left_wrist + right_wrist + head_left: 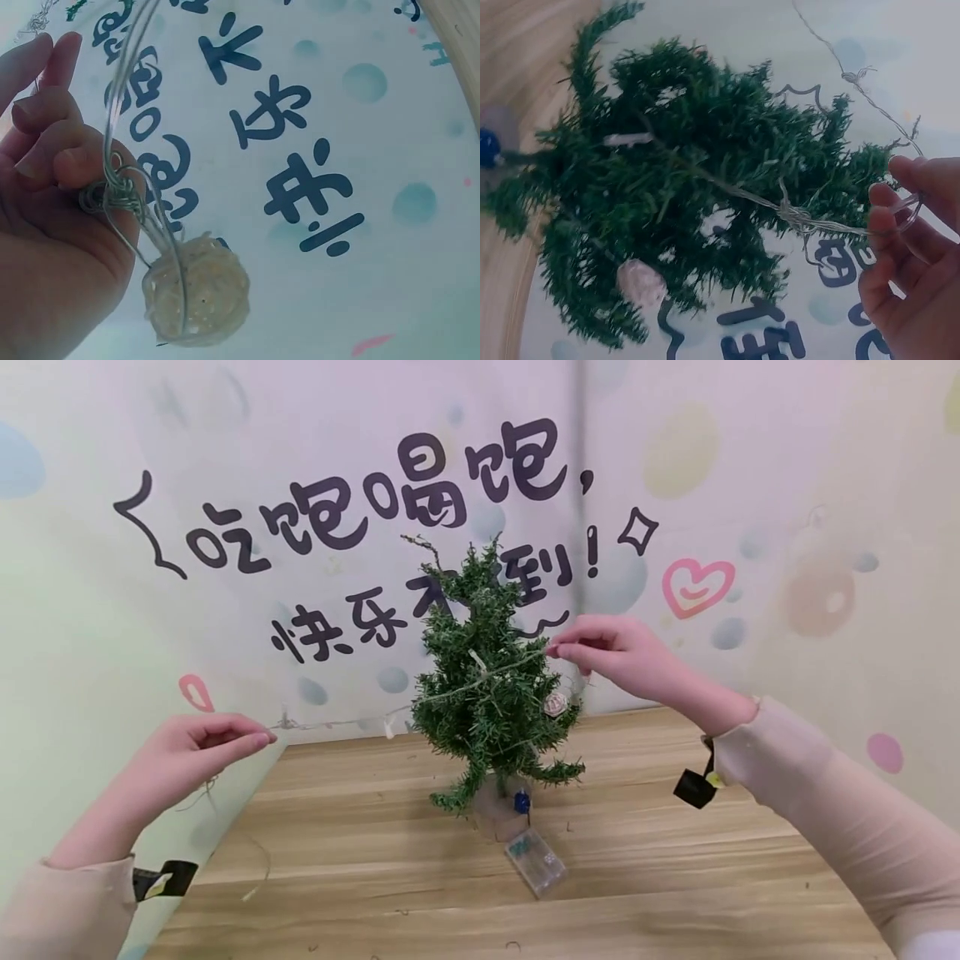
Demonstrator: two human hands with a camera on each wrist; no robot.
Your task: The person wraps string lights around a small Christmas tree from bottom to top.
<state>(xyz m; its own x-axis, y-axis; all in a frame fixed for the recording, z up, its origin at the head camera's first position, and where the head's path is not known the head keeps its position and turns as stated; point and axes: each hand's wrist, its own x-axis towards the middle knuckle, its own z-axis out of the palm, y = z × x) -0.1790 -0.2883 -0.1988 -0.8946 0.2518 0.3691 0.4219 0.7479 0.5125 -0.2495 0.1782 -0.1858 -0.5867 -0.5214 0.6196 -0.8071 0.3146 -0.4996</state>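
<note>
A small green artificial Christmas tree [487,693] stands upright on the table, with a thin wire light string [457,690] stretched slantwise across its front. My right hand [611,652] pinches the string beside the tree's right side, higher than the left. My left hand [191,756] pinches the string's other stretch, left of the tree. Below the left fingers, the left wrist view shows a knot of wire [124,195] and a pale woven ball [199,292] dangling from it. A pinkish ball [641,283] sits among the branches in the right wrist view.
At the tree's base are a blue ornament [522,802] and a clear plastic box [536,862] holding small pieces. Short wire bits lie scattered on the wooden table [360,877]. A printed wall [750,485] rises close behind. Loose string [258,872] trails below the left hand.
</note>
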